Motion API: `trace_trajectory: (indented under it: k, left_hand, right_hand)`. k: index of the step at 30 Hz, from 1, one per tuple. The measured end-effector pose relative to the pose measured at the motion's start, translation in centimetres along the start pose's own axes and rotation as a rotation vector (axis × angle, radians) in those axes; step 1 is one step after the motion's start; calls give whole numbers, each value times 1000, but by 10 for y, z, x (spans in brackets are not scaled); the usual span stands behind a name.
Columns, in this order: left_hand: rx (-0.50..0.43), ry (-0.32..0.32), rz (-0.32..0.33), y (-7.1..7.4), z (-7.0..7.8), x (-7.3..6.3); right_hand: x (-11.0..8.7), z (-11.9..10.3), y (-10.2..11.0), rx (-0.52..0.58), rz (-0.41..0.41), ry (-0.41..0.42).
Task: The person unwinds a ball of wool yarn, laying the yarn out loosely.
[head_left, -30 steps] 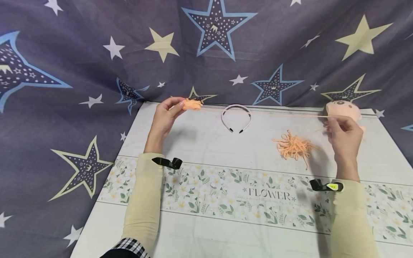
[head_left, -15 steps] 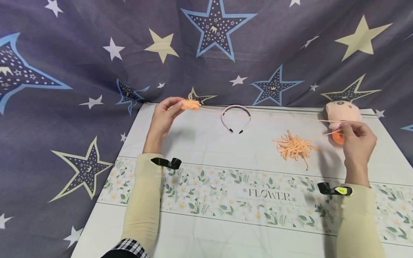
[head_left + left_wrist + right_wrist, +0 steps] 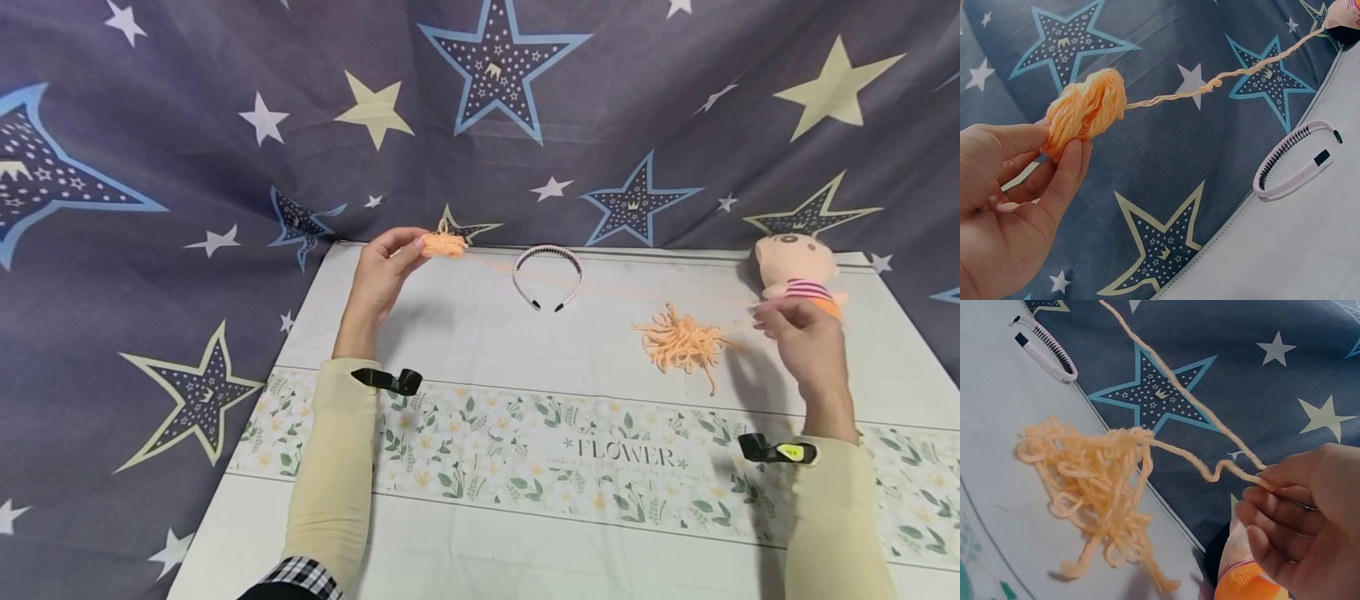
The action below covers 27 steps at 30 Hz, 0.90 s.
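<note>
My left hand (image 3: 382, 279) is raised near the table's back edge and pinches a small wound bundle of orange yarn (image 3: 1088, 109) between thumb and fingers. From that bundle a yarn strand (image 3: 1254, 67), with a small knot or kink along it, stretches across to my right hand (image 3: 810, 350). There the thumb and forefinger pinch the strand (image 3: 1235, 440). A second length runs from the pinch down to a loose, tangled pile of orange yarn (image 3: 1094, 481) on the table, left of my right hand.
A pale pink headband (image 3: 549, 275) with black teeth lies at the back middle. Behind my right hand a doll (image 3: 797, 262) with a striped top lies at the back right. The table (image 3: 450, 333) has a printed floral band; a star-patterned cloth (image 3: 480, 183) hangs behind it.
My right hand first moved right, then came back slightly left and lower, still pinching the yarn. The left hand stays nearly in place; a small loop now sticks up from its bundle.
</note>
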<state>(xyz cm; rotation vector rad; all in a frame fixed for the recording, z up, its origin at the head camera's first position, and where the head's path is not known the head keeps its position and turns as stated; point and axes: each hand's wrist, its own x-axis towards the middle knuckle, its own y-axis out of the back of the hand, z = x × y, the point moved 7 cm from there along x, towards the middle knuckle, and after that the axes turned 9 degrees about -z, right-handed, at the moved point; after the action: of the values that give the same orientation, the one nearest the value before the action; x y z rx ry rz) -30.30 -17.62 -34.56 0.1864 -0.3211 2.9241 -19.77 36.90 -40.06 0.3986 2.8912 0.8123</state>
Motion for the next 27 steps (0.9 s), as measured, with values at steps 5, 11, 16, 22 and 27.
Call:
trace_trajectory:
  k: [5, 11, 16, 22, 27]
  left_hand:
    - [6, -1, -26, -3, -1, 0]
    - [18, -14, -60, -9, -1, 0]
    - [41, -4, -70, -12, -2, 0]
    - [56, 8, -48, -15, -2, 0]
    - [42, 13, -54, -21, -4, 0]
  right_hand:
    - [2, 6, -11, -108, -99, 42]
    - [8, 14, -24, -133, -179, 68]
    - [3, 3, -29, -227, -188, 80]
    - [-1, -24, -34, -282, -161, 105]
    - [6, -44, -48, -178, -107, 175]
